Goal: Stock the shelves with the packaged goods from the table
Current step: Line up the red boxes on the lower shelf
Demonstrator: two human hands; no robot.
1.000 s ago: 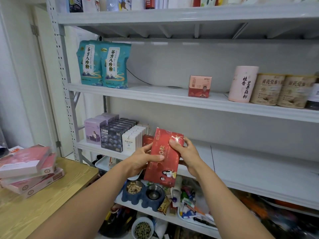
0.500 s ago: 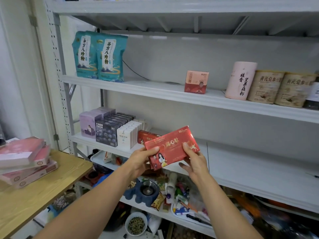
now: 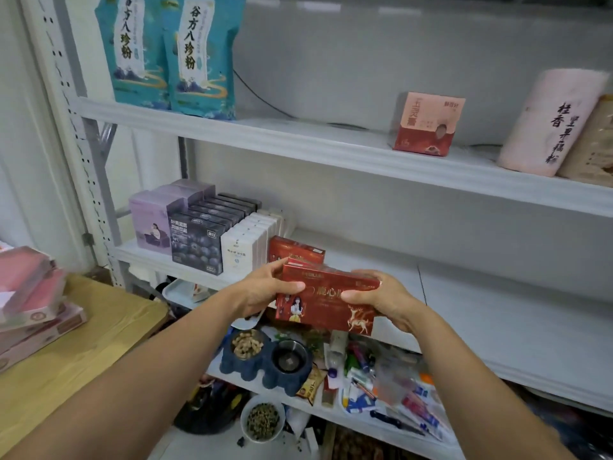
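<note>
Down on the white shelving's (image 3: 298,141) lower level, a blue double feeder (image 3: 282,381) has tan pellets in one bowl and a steel bowl in the other. A small white bowl (image 3: 262,418) below holds greenish bits. The left hand (image 3: 262,290) and right hand (image 3: 384,300) clasp opposite ends of the red deer-print box (image 3: 325,303), held level before the middle shelf (image 3: 481,293), near a matching red box (image 3: 295,250). Pink boxes (image 3: 30,293) are stacked on the wooden table (image 3: 83,353).
</note>
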